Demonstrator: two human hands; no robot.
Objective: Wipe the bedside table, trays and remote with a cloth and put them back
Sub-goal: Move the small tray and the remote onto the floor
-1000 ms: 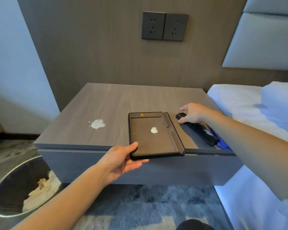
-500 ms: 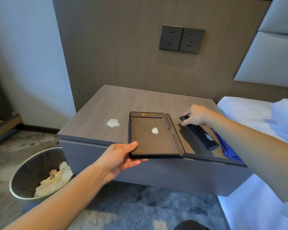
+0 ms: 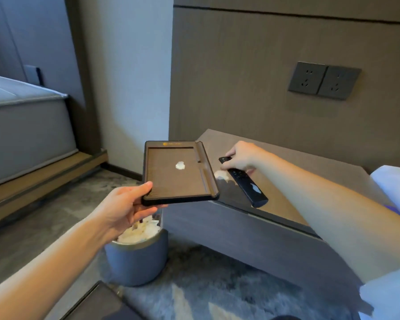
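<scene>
The left hand [image 3: 123, 204] is gripping the smeared tray [image 3: 178, 181], the right hand [image 3: 240, 157] pinching the spotted remote [image 3: 243, 183]; nothing, table [image 3: 310, 179] included, is looking wiped.

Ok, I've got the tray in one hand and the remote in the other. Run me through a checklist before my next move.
1. Left hand grips the tray firmly at its near corner: ok.
2. Tray lifted off the table and level: ok.
3. Bin below the tray's near edge: ok.
4. Tray clean: not ok, white blob on it.
5. Right hand holds the remote at its far end: ok.
6. Cloth ready: cannot tell, only a blue scrap shows past the right forearm.
</scene>
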